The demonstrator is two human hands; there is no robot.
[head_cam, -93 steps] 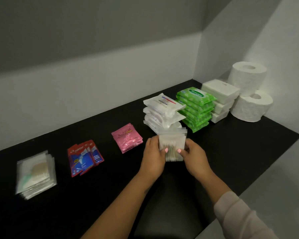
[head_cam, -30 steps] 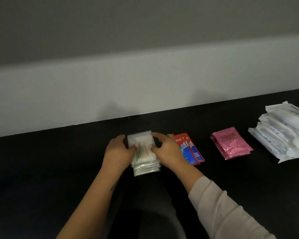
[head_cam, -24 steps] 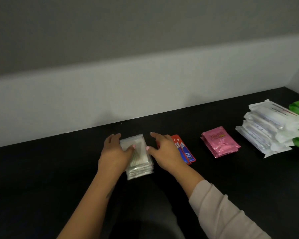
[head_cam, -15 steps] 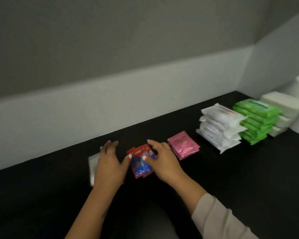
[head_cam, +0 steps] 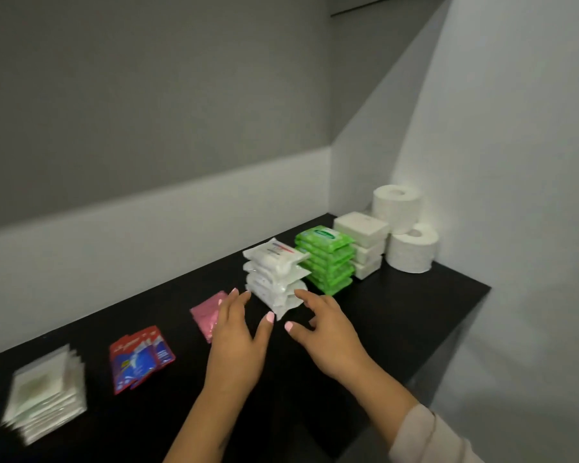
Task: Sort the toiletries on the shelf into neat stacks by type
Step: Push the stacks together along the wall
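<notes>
1. Both hands hover over the black shelf (head_cam: 398, 315) with fingers spread and relaxed; neither holds anything. The left hand (head_cam: 238, 332) and the right hand (head_cam: 328, 335) are near each other, thumbs pointing inward with a gap between them.
2. The white packs (head_cam: 276, 275) stand in a stack just beyond that gap, slightly toward the right hand. The stack's near corner is close to both thumbs, but I cannot tell whether either finger touches it.
3. The stack looks uneven: the packs are fanned and offset, their long axes running diagonally from near-left to far-right.
4. Judged from this, the coming move is to bracket the white stack from both sides and square it. The hands are about equally near, the left at its left flank, the right at its near-right flank.
5. The pink sachets (head_cam: 208, 312) lie just left of the white stack, partly hidden under the left hand's fingers.
6. Further left are the red-blue sachets (head_cam: 141, 359) and the clear bags (head_cam: 44, 392), each in its own pile.
7. To the right stand the green packs (head_cam: 326, 259), white boxes (head_cam: 361, 242) and two paper rolls (head_cam: 405, 228) against the wall.
</notes>
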